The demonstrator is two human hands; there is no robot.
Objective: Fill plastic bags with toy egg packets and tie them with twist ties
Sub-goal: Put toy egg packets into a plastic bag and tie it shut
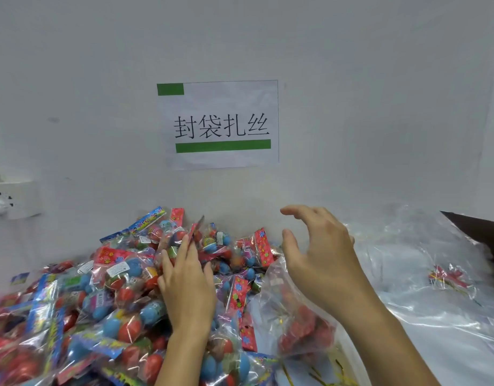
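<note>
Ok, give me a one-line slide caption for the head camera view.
Left hand rests on a pile of toy egg packets while the open right hand hovers above a clear plastic bag.

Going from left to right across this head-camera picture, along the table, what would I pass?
Wall socket → heap of toy egg packets → left hand resting on the heap → right hand hovering open → loose clear plastic bags → dark object at the right edge.

wall sign [218,124]: 封袋扎丝, black, green bars above and below
toy egg packets [112,270]: label print too blurred to read
</note>
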